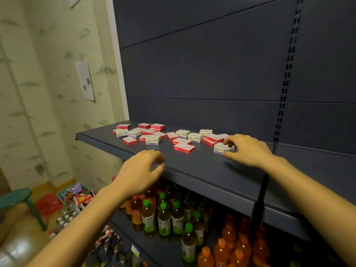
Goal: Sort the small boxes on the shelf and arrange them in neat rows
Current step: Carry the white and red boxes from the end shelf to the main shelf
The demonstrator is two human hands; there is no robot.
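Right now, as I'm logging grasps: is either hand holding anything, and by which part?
The right hand grips a small white cardboard box with blue print by its right end, fingers on top. The left hand holds nothing.

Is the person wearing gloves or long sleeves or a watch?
No. The left hand and the right hand are bare: no gloves, no rings that show. The left forearm and the right forearm are bare too, with no sleeve, watch or bracelet in view.
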